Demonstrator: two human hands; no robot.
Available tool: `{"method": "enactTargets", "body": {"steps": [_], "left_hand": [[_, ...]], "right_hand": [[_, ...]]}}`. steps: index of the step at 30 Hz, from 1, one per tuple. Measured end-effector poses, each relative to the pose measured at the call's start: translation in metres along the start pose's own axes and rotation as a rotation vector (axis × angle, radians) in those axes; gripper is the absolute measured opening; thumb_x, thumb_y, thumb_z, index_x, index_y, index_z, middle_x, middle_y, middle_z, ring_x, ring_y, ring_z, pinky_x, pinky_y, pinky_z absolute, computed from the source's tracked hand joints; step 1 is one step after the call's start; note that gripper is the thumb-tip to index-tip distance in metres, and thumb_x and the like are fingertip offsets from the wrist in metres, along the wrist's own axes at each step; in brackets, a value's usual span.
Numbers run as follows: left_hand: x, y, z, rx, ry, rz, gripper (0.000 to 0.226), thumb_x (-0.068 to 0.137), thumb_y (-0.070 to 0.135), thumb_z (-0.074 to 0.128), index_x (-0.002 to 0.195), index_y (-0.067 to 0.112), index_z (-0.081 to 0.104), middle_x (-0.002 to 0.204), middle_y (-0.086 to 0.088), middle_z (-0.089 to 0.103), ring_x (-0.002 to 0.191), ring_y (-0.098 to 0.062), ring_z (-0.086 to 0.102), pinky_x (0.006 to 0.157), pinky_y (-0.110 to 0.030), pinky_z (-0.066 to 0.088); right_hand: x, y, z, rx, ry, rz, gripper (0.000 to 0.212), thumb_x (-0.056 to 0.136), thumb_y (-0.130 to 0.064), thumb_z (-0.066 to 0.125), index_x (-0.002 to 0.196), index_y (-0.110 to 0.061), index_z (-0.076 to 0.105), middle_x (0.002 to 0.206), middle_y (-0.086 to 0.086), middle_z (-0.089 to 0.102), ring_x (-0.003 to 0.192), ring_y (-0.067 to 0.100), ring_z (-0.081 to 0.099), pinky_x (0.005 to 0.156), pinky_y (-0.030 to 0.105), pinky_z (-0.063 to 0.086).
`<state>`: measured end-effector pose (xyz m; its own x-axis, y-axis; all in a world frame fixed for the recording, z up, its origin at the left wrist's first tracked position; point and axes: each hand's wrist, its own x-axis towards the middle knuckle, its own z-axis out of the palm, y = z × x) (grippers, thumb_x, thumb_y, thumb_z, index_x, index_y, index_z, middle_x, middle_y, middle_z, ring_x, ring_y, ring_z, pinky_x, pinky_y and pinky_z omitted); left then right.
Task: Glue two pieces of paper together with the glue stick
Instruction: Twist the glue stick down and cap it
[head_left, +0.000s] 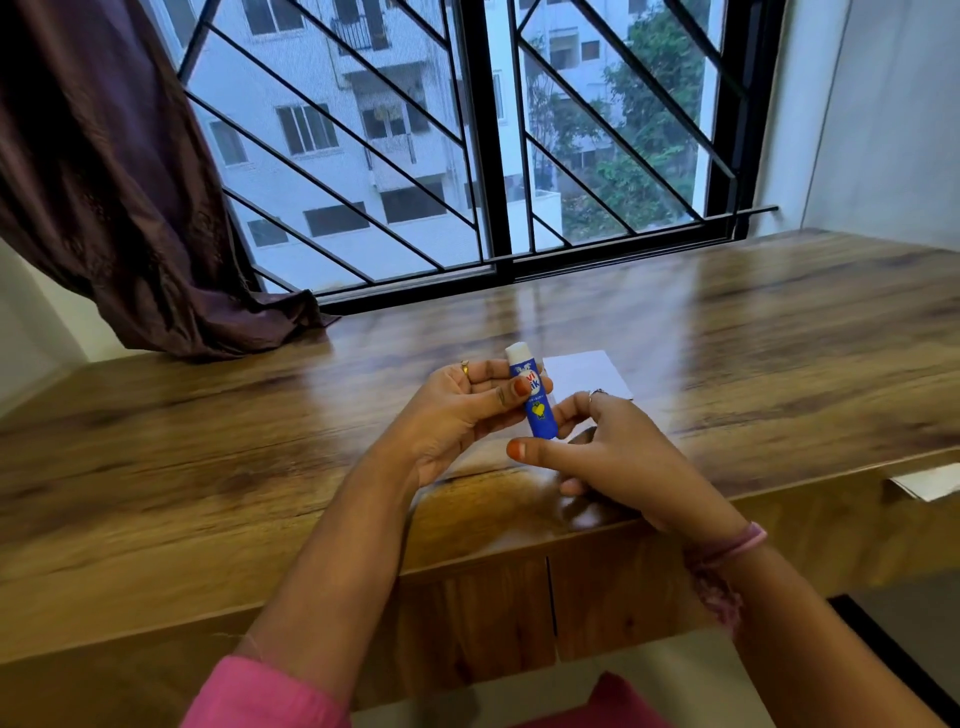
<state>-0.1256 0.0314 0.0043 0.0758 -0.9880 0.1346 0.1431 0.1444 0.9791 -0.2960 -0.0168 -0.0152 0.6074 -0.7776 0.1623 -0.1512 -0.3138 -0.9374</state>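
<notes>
A wooden counter (727, 322) runs beneath a black-barred window (467, 156), with a dark purple curtain (104, 182) bunched at its left end and apartment blocks (337, 130) outside.

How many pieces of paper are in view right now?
2. One white paper lies flat on the table, just beyond the hands and partly hidden by the right hand. A second white piece sits at the table's right edge, cut off by the frame. More may be hidden.
</notes>
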Motion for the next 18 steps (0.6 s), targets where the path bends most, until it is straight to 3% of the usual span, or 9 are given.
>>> {"method": "enactTargets", "body": {"steps": [3,5,8,11,14,18], "left_hand": [[-0.0006,0.0011,-0.0016,0.007,0.019,-0.006,0.025,0.071,0.011,0.071,0.096,0.006,0.070,0.101,-0.015,0.072,0.098,-0.022,0.068,0.077,-0.027,0.056],[-0.0008,0.0015,-0.0013,0.004,0.013,-0.008,0.023,0.072,0.011,0.070,0.095,0.007,0.072,0.102,-0.015,0.072,0.097,-0.022,0.069,0.076,-0.026,0.056],[-0.0005,0.0007,-0.0006,0.017,-0.005,-0.001,0.023,0.072,0.013,0.071,0.095,0.009,0.073,0.103,-0.014,0.072,0.099,-0.022,0.068,0.079,-0.027,0.055],[0.0002,0.0001,-0.0001,0.026,-0.014,0.006,0.028,0.072,0.015,0.073,0.099,0.008,0.071,0.105,-0.015,0.071,0.101,-0.023,0.067,0.082,-0.028,0.055],[-0.0001,0.0006,-0.0010,0.012,-0.013,0.007,0.022,0.073,0.016,0.072,0.094,0.011,0.074,0.104,-0.014,0.072,0.101,-0.022,0.067,0.081,-0.026,0.054],[-0.0005,0.0001,-0.0027,0.053,-0.001,-0.001,0.021,0.070,0.018,0.075,0.091,0.014,0.076,0.105,-0.014,0.071,0.104,-0.024,0.066,0.091,-0.032,0.053]], "right_hand": [[-0.0001,-0.0004,-0.0062,0.168,-0.156,0.054,0.022,0.076,-0.028,0.077,0.094,-0.019,0.068,0.065,0.001,0.062,0.049,0.000,0.058,0.047,0.013,0.047],[0.0012,0.0004,-0.0064,0.180,-0.141,0.055,0.014,0.077,-0.024,0.076,0.089,-0.018,0.072,0.066,0.004,0.058,0.049,0.002,0.054,0.048,0.013,0.046],[0.0033,0.0008,-0.0024,0.093,-0.020,0.051,0.024,0.069,-0.028,0.082,0.084,-0.017,0.067,0.060,-0.002,0.059,0.040,0.004,0.052,0.042,0.015,0.042],[0.0036,0.0008,-0.0007,0.056,0.061,0.057,0.039,0.063,-0.035,0.086,0.086,-0.017,0.059,0.074,0.003,0.060,0.041,0.007,0.056,0.043,0.019,0.043],[0.0026,-0.0006,-0.0020,0.123,-0.036,0.066,0.041,0.066,-0.035,0.084,0.092,-0.015,0.061,0.070,0.002,0.063,0.047,0.007,0.059,0.045,0.019,0.048],[0.0024,-0.0014,-0.0081,0.259,-0.180,0.090,0.020,0.080,-0.018,0.073,0.097,-0.010,0.068,0.067,0.001,0.061,0.057,0.002,0.058,0.048,0.014,0.049]]}}
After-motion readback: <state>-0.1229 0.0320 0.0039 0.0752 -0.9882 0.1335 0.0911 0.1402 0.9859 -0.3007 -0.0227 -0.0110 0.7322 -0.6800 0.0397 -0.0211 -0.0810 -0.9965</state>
